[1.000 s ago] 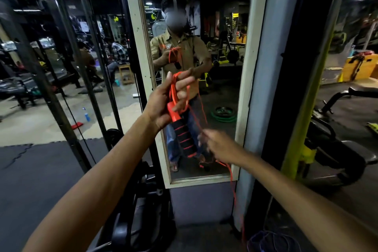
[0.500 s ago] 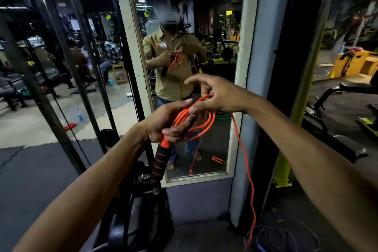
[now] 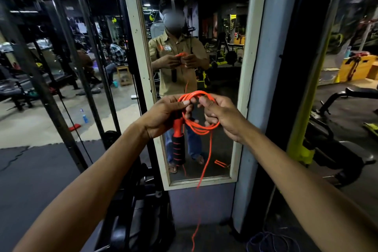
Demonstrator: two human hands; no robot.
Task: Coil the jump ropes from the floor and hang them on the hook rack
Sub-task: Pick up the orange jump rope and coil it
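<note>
1. R hand (image 3: 222, 115) came up from low on the loose cord, then closed onto the rope coil (image 3: 201, 126) at its right side.
2. Coil gained loops.
3. L hand (image 3: 163, 114) fingers, spread 1 s ago, curled round it; handle (image 3: 178, 149) swung to hang approx. straight down.

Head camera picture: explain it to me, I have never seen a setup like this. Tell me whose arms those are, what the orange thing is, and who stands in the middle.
There is no machine here. The one picture comes from a camera worn on a person's head, so the two arms are the wearer's own. The left hand grips an orange jump rope at the top of its black foam handle, which hangs down. The right hand pinches the coiled loops. The uncoiled rest drops to the floor, where a bluish rope lies. The figure is the wearer's reflection in a mirror. No hook rack is in view.
</note>
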